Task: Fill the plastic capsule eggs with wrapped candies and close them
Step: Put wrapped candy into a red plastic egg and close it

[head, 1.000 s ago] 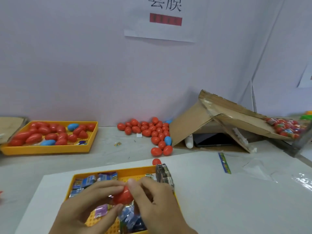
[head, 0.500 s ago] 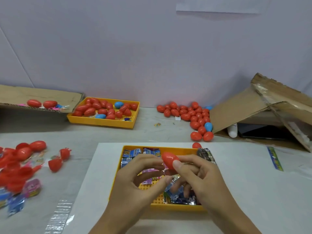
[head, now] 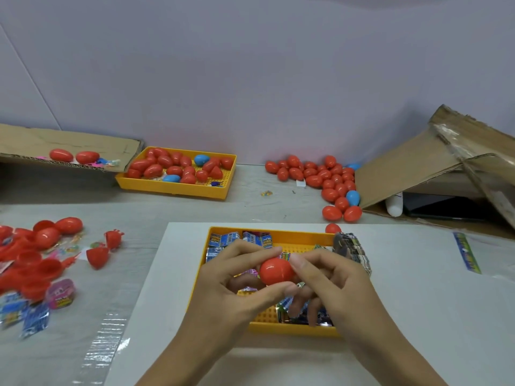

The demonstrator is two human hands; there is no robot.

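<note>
Above the near yellow tray [head: 292, 331], at centre frame, two hands are pinching one red egg [head: 276, 271]: left hand [head: 234, 288] gripping it from 9 o'clock, right hand [head: 331, 282] from 3 o'clock. Wrapped candies [head: 239, 240] are lying in that tray; count unclear. At 11 o'clock a second yellow tray [head: 178, 190] is holding red eggs plus two blue. On the cardboard flap [head: 33, 140] at 10 o'clock, two red eggs are sitting. A loose egg pile [head: 320, 179] is lying on the counter [head: 250, 207] at 1 o'clock.
</note>
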